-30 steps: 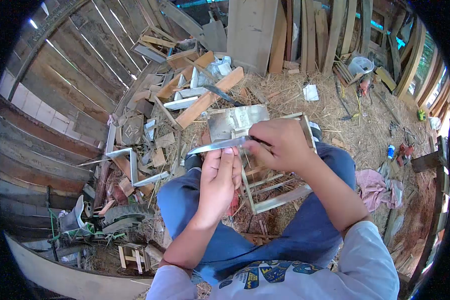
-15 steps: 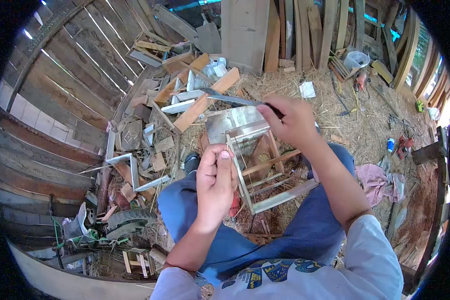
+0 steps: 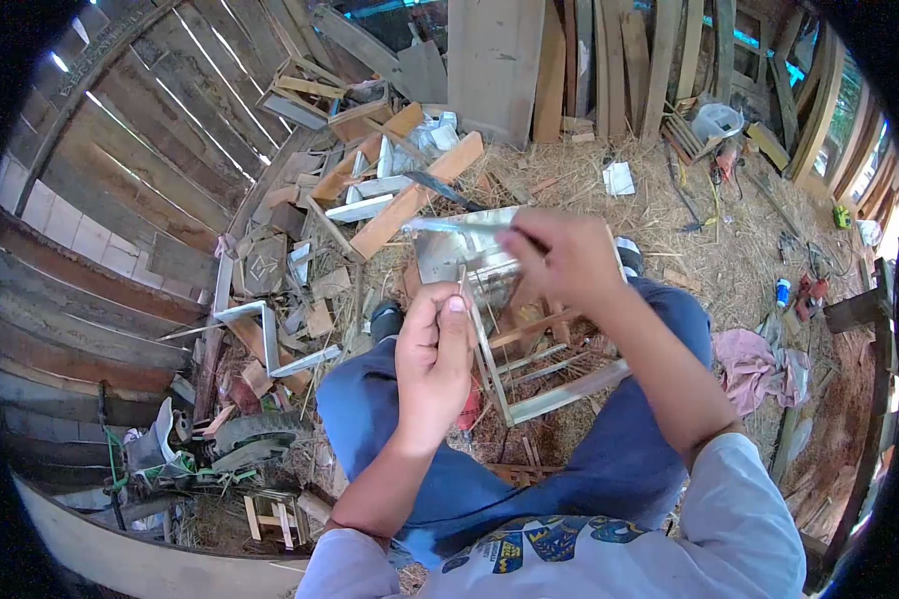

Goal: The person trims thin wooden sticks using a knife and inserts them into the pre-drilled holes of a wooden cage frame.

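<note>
My right hand (image 3: 566, 260) is closed round the handle of a knife, whose blade (image 3: 454, 228) points left and is smeared by motion. Lower and to the left, my left hand (image 3: 437, 334) pinches a thin wooden stick (image 3: 462, 280), with its tip standing up past the fingers. Between my legs stands a wooden frame (image 3: 559, 399) with thin sticks lying inside it. Beyond it lies a flat metal-like sheet (image 3: 445, 255), partly hidden behind the blade and my right hand.
Scrap wood (image 3: 400, 220) is heaped ahead to the left. Boards (image 3: 494, 70) lean at the back. A pink cloth (image 3: 744, 369) lies on the right, near a blue-and-white can (image 3: 782, 293). A small wooden stool (image 3: 275, 519) is at lower left.
The knife went from my left fingertips up and away, and now sits a little lower than half a second ago. My left hand keeps its pinch in nearly the same place.
</note>
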Tool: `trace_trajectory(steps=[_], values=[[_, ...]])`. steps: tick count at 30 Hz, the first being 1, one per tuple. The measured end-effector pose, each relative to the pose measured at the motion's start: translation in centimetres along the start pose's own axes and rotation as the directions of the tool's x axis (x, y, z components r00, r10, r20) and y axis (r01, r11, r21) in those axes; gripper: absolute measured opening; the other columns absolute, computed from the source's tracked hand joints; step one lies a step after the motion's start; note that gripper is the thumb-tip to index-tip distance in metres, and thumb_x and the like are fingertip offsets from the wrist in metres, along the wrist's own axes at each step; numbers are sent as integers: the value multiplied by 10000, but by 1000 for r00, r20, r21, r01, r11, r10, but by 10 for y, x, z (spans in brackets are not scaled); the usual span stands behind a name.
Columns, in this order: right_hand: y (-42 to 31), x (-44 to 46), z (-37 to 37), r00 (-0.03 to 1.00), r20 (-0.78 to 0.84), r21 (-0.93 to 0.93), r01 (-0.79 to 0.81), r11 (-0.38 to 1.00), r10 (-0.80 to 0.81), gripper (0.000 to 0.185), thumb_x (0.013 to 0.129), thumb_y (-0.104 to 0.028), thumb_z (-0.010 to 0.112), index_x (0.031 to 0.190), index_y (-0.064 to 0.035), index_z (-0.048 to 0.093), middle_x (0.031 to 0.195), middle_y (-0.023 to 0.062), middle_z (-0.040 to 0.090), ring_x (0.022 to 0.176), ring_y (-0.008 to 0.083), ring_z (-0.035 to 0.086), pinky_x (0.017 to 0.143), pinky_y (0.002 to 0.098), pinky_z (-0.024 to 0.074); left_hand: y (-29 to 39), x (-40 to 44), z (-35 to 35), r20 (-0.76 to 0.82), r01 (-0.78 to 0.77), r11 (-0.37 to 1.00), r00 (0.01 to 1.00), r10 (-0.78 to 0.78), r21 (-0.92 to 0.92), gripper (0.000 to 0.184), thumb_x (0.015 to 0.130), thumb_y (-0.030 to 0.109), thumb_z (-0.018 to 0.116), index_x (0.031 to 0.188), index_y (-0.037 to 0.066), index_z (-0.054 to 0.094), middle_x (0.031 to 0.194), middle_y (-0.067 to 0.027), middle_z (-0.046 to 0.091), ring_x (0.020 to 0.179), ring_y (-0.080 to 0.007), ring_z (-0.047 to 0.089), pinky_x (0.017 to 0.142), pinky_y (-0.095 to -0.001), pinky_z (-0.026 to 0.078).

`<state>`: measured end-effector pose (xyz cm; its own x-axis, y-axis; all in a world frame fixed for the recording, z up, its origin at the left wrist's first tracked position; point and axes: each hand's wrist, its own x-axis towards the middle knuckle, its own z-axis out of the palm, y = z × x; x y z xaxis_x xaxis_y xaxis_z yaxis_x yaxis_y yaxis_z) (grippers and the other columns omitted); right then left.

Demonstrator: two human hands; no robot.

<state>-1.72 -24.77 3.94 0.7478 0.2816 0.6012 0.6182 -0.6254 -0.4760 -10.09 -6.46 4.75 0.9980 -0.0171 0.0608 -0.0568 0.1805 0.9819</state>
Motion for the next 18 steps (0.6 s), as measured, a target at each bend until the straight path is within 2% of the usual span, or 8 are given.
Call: trace_trajectory(steps=[2, 4, 7, 10, 12, 14, 16, 18], values=[[17, 5, -6, 982, -71, 9, -175, 984, 176, 169, 899, -212, 704, 837, -64, 652, 671, 135, 587, 591, 338, 609, 542, 402, 468, 1, 1, 0, 34, -5, 1000, 999, 4, 7, 110, 1100, 190, 468, 1067, 98, 520, 617, 66, 400, 488, -5, 285, 425, -212, 225], [8, 2, -10, 988, -30, 48, -151, 987, 152, 168, 891, -218, 713, 847, -64, 660, 676, 138, 597, 592, 327, 615, 553, 397, 475, -1, 1, 1, 17, 5, 1000, 1000, -5, 12, 106, 1099, 192, 472, 1072, 101, 520, 617, 64, 402, 488, -5, 288, 425, -209, 227], [-9, -7, -2, 992, 90, 128, 81, 988, -93, 213, 852, -248, 738, 828, -56, 648, 690, 133, 607, 633, 356, 621, 558, 423, 468, -1, 2, -1, -15, 26, 999, 1000, -27, -30, 102, 1089, 147, 483, 1085, 66, 545, 712, 57, 470, 574, -8, 369, 495, -197, 289], [-18, -7, 4, 988, 72, 106, 130, 986, -138, 296, 884, -363, 698, 793, -95, 611, 676, 115, 593, 626, 357, 621, 543, 445, 460, -2, 2, -4, -34, 60, 995, 997, -63, -77, 98, 1081, 119, 495, 1097, 47, 560, 757, 58, 503, 616, -11, 409, 532, -195, 323], [-19, -3, 0, 986, 95, 84, 128, 988, -136, 296, 903, -361, 691, 805, -91, 620, 685, 114, 609, 639, 356, 634, 552, 443, 475, -3, 3, -6, -27, 22, 999, 999, -24, -40, 108, 1085, 129, 487, 1093, 52, 562, 755, 57, 496, 610, -10, 403, 523, -196, 316], [-11, 4, 0, 984, 24, -6, -177, 984, 177, 291, 926, -349, 681, 815, -85, 628, 703, 128, 623, 657, 360, 646, 564, 446, 486, 3, 0, -4, 3, 14, 999, 1000, -14, -29, 116, 1092, 165, 482, 1080, 67, 543, 686, 58, 455, 554, -9, 360, 478, -202, 280], [3, 7, -6, 981, -20, -26, -194, 981, 193, 283, 944, -337, 671, 829, -81, 640, 720, 145, 627, 670, 364, 651, 570, 446, 490, 4, 0, -3, 48, -3, 1000, 999, 4, -23, 130, 1098, 201, 477, 1068, 83, 523, 618, 59, 415, 498, -9, 317, 433, -208, 245], [2, 4, -11, 986, -37, 97, -156, 983, 160, 275, 937, -332, 678, 831, -81, 646, 719, 151, 620, 662, 364, 643, 565, 445, 484, -1, 1, -4, 13, -22, 999, 1000, 22, 46, 126, 1098, 200, 476, 1068, 85, 516, 618, 59, 413, 497, -11, 311, 436, -209, 240]])
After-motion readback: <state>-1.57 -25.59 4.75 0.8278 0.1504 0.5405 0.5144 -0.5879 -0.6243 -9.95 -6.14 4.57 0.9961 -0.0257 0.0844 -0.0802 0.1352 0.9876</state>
